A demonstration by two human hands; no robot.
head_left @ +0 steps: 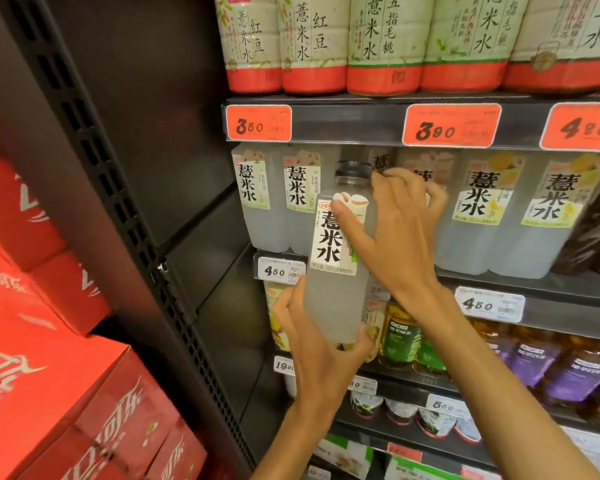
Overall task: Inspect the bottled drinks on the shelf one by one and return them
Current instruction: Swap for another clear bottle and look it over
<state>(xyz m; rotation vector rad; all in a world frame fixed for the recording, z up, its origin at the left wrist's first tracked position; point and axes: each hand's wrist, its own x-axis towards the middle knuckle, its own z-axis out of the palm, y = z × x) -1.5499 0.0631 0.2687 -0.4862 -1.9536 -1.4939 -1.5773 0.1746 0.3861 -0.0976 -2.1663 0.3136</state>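
Observation:
A cloudy white bottled drink [336, 299] with a white label and a dark cap is held upright in front of the middle shelf [534, 284]. My left hand [317, 351] grips its base from below. My right hand [400, 233] holds its upper part, thumb across the label and fingers curled round behind the neck. Behind it stand more cloudy bottles of the same kind [262, 202] in a row, with a gap where my right hand reaches in.
Red-based bottles [312, 46] fill the shelf above, with orange price tags [258, 123] on its edge. Green tea bottles [400, 336] and purple-labelled bottles [575, 372] sit below. Stacked red cola cartons [66, 393] stand at the left beside the dark shelf upright [118, 188].

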